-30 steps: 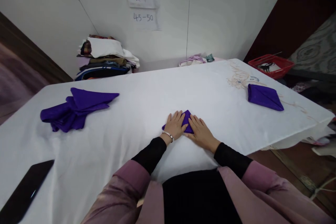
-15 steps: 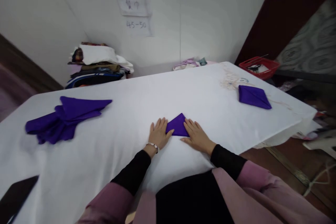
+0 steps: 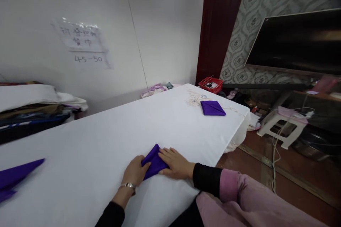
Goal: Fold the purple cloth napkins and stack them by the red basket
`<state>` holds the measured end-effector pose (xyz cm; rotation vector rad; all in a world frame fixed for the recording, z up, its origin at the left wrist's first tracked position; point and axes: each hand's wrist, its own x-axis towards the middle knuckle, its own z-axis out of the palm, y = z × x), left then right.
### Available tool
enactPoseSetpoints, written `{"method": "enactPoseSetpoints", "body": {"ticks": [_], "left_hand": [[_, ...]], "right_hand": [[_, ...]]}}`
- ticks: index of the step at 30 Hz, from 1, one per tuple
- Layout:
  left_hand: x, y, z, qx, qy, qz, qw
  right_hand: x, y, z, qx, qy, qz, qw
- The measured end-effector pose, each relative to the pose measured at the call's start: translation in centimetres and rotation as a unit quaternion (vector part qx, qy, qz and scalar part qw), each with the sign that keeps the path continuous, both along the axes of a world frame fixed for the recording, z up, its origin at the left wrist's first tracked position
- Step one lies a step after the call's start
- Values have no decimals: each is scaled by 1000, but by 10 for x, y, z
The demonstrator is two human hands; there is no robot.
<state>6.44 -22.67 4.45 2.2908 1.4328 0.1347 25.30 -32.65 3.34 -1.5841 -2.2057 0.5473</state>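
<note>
A folded purple napkin (image 3: 153, 159) lies on the white tablecloth (image 3: 112, 131) in front of me, its point facing away. My left hand (image 3: 134, 171) pinches its left edge, thumb on top and the other fingers partly hidden behind the fabric. Resting flat across its right side is my right hand (image 3: 176, 164), with the fingers stretched out. Farther off to the right sits another folded purple napkin (image 3: 213, 108), touched by neither hand. Loose purple cloth (image 3: 16, 175) is cut off by the left border of the view.
A stack of folded clothes (image 3: 32, 104) stands beyond the table's far left edge. At the far right corner are a red basket (image 3: 211, 85) and embroidery. A white stool (image 3: 282, 126) with cables stands on the floor at right; a paper sign (image 3: 82, 40) hangs on the wall.
My view has swung to the right. The napkin under my hands has turned on the table, and my left hand has gone from lying flat to gripping its edge.
</note>
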Motion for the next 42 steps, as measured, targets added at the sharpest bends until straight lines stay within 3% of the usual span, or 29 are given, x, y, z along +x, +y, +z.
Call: {"method": "enactPoseSetpoints", "body": {"ticks": [7,14,17,22,25,28,32,37,42], "left_hand": [[-5,-15,3,-62,-100,-15,993],[-10,-19,11,-96,-199,-31,975],[-11,-19,13,-100,-239,-21,966],[-8,-19,15,-145,-303,14,942],[-7,-16,17,-179,-331,39,926],[-6,-15,17,-200,-355,60,911],[-2,-19,13,-243,-405,112,874],[4,-26,18,-371,-474,138,787],[12,-35,30,-456,-528,137,703]], "right_hand": [[6,12,-4,21,146,-58,987],[16,33,1,-101,260,-79,957],[20,40,3,-176,337,-72,922],[25,43,4,-287,471,-10,834],[31,43,5,-317,501,2,805],[41,47,5,-319,496,-26,807],[53,58,12,-285,470,-55,834],[61,69,39,-247,433,-24,867],[60,80,73,-298,387,69,870]]}}
